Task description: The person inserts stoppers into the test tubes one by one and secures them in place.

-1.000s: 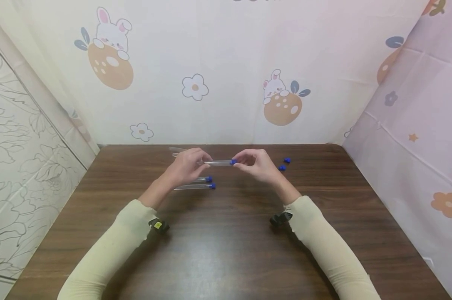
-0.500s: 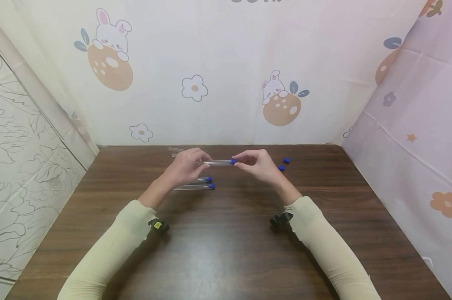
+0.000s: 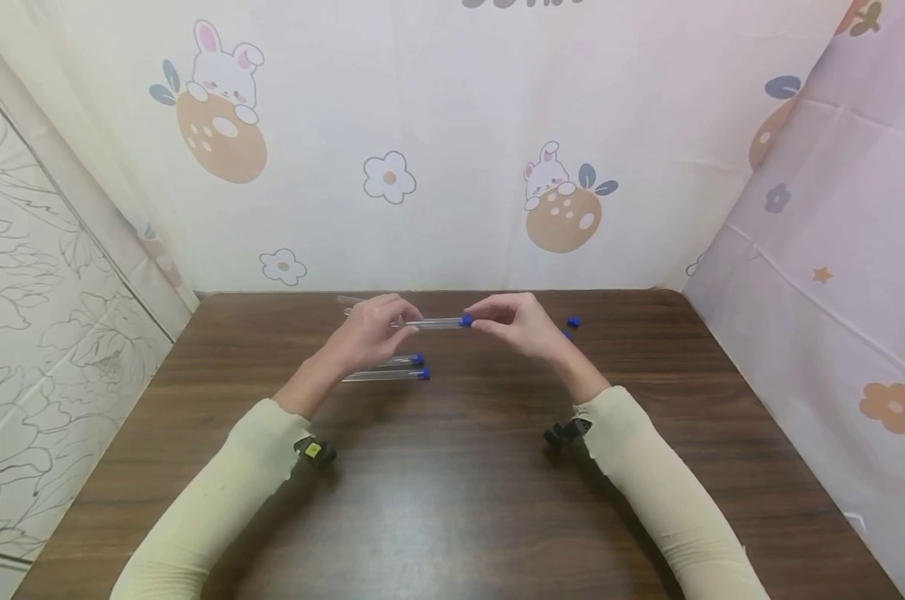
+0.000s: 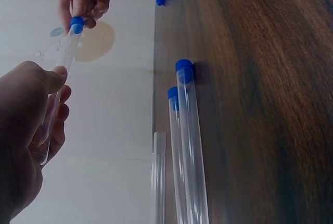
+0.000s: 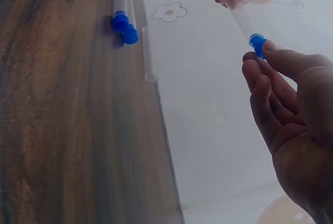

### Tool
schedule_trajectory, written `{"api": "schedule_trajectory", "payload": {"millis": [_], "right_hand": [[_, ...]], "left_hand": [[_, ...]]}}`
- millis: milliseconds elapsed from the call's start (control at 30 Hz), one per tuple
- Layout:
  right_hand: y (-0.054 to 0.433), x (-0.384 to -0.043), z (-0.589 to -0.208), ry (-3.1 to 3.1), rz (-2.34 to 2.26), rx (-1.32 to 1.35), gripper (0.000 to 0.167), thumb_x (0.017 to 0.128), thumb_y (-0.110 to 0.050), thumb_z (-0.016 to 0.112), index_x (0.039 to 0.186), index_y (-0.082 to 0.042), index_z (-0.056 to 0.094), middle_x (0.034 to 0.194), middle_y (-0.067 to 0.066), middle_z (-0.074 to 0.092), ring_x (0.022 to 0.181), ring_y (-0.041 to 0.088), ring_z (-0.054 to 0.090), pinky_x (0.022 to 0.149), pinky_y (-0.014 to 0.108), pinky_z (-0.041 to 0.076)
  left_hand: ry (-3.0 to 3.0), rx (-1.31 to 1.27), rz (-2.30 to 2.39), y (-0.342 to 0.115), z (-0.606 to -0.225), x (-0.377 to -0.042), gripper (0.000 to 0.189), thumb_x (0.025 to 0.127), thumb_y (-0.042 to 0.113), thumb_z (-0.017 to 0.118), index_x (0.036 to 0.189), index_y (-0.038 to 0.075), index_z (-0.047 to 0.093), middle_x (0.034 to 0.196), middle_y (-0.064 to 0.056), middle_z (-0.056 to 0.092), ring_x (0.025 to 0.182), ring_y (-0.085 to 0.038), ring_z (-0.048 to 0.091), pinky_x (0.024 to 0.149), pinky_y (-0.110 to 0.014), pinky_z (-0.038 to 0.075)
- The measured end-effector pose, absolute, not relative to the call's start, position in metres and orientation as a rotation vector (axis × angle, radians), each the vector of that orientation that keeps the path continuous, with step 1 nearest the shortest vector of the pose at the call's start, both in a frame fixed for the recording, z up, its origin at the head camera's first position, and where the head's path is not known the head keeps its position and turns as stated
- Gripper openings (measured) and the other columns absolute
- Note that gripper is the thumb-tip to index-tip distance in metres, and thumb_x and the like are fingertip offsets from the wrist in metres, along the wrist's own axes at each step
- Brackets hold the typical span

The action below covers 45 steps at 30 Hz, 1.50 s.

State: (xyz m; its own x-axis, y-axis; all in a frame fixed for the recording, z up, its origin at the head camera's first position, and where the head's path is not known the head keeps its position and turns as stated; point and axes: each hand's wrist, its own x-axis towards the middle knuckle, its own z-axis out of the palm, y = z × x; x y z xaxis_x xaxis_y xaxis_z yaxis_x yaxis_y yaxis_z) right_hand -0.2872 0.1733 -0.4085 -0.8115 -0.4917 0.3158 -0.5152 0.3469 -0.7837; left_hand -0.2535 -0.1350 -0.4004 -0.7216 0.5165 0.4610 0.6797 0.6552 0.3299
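My left hand (image 3: 377, 333) holds a clear test tube (image 3: 436, 323) level above the table, thumb on one side and fingers curled round the other. At the tube's right end sits a blue stopper (image 5: 256, 41), in the tube's mouth. My right hand (image 3: 523, 327) pinches this stopper between thumb and forefinger. Two capped tubes (image 4: 190, 130) lie side by side on the table below my left hand. Uncapped clear tubes (image 3: 351, 300) lie farther back, mostly hidden behind that hand. Right of my right hand, two loose blue stoppers (image 3: 574, 322) rest on the wood, one partly covered by the hand.
The brown wooden table (image 3: 452, 483) ends at a pale patterned curtain (image 3: 452, 217) behind the hands. More patterned cloth hangs at the right side, and a line-drawn floral panel (image 3: 40, 333) stands at the left. A small black camera sits on each wrist.
My right hand has shifted slightly up and right, its fingers remaining at the stopper, and now covers part of one loose stopper. The left hand has hardly moved.
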Motion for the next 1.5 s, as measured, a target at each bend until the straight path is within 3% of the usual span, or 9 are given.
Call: {"api": "schedule_trajectory", "payload": {"millis": [200, 400, 567, 667, 933, 1133, 1300, 1500], "right_hand": [[0.173, -0.289, -0.404, -2.566, 1.508, 0.985, 0.019, 0.102, -0.005, 0.082, 0.120, 0.000, 0.082, 0.110, 0.022, 0.085, 0.097, 0.041, 0.082, 0.079, 0.020, 0.063], [0.175, -0.288, -0.402, -2.611, 1.495, 0.985, 0.017, 0.102, -0.007, 0.082, 0.119, -0.002, 0.083, 0.109, 0.021, 0.085, 0.091, 0.033, 0.081, 0.075, 0.022, 0.062], [0.174, -0.288, -0.403, -2.612, 1.513, 0.984, 0.017, 0.102, -0.007, 0.082, 0.118, -0.002, 0.083, 0.108, 0.021, 0.085, 0.093, 0.048, 0.079, 0.071, 0.023, 0.060], [0.172, -0.288, -0.404, -2.596, 1.519, 0.980, 0.016, 0.102, -0.006, 0.082, 0.117, -0.001, 0.083, 0.107, 0.022, 0.085, 0.092, 0.049, 0.080, 0.071, 0.022, 0.061], [0.167, -0.285, -0.411, -2.581, 1.543, 0.922, 0.016, 0.101, -0.004, 0.082, 0.117, 0.002, 0.082, 0.103, 0.023, 0.085, 0.084, 0.020, 0.082, 0.076, 0.027, 0.067], [0.164, -0.283, -0.415, -2.565, 1.549, 0.896, 0.016, 0.102, -0.004, 0.080, 0.118, 0.001, 0.082, 0.104, 0.022, 0.085, 0.094, 0.043, 0.083, 0.076, 0.024, 0.066], [0.165, -0.284, -0.416, -2.562, 1.535, 0.894, 0.017, 0.103, -0.004, 0.080, 0.119, 0.000, 0.082, 0.106, 0.021, 0.085, 0.094, 0.036, 0.084, 0.077, 0.021, 0.064], [0.163, -0.285, -0.415, -2.522, 1.555, 0.884, 0.020, 0.102, -0.002, 0.081, 0.121, -0.001, 0.081, 0.104, 0.021, 0.084, 0.090, 0.038, 0.081, 0.075, 0.021, 0.063]], "left_hand": [[-2.531, -0.962, -0.715, -0.136, -0.399, -0.252, 0.014, 0.103, 0.009, 0.080, 0.115, 0.003, 0.079, 0.113, -0.013, 0.083, 0.099, -0.029, 0.079, 0.088, -0.044, 0.068], [-2.493, -0.988, -0.702, -0.136, -0.400, -0.252, 0.012, 0.102, 0.008, 0.081, 0.113, 0.002, 0.079, 0.107, -0.012, 0.082, 0.091, -0.026, 0.075, 0.082, -0.040, 0.064], [-2.497, -0.989, -0.681, -0.135, -0.401, -0.252, 0.012, 0.101, 0.008, 0.082, 0.112, 0.003, 0.079, 0.106, -0.011, 0.081, 0.091, -0.025, 0.074, 0.083, -0.040, 0.064], [-2.508, -0.983, -0.681, -0.135, -0.401, -0.252, 0.013, 0.101, 0.007, 0.082, 0.112, 0.002, 0.079, 0.107, -0.012, 0.081, 0.094, -0.026, 0.075, 0.085, -0.041, 0.066], [-2.518, -0.965, -0.701, -0.134, -0.404, -0.252, 0.013, 0.101, 0.007, 0.081, 0.113, 0.001, 0.078, 0.109, -0.012, 0.081, 0.096, -0.027, 0.076, 0.089, -0.043, 0.067], [-2.513, -0.943, -0.750, -0.134, -0.408, -0.253, 0.013, 0.102, 0.007, 0.081, 0.113, 0.001, 0.078, 0.110, -0.013, 0.082, 0.096, -0.029, 0.076, 0.089, -0.044, 0.067], [-2.495, -0.938, -0.774, -0.135, -0.409, -0.252, 0.013, 0.101, 0.007, 0.081, 0.113, 0.001, 0.078, 0.111, -0.014, 0.082, 0.095, -0.029, 0.076, 0.088, -0.045, 0.067], [-2.465, -0.949, -0.787, -0.136, -0.410, -0.251, 0.014, 0.102, 0.007, 0.081, 0.114, 0.000, 0.078, 0.111, -0.015, 0.082, 0.097, -0.030, 0.078, 0.089, -0.045, 0.068]]}}
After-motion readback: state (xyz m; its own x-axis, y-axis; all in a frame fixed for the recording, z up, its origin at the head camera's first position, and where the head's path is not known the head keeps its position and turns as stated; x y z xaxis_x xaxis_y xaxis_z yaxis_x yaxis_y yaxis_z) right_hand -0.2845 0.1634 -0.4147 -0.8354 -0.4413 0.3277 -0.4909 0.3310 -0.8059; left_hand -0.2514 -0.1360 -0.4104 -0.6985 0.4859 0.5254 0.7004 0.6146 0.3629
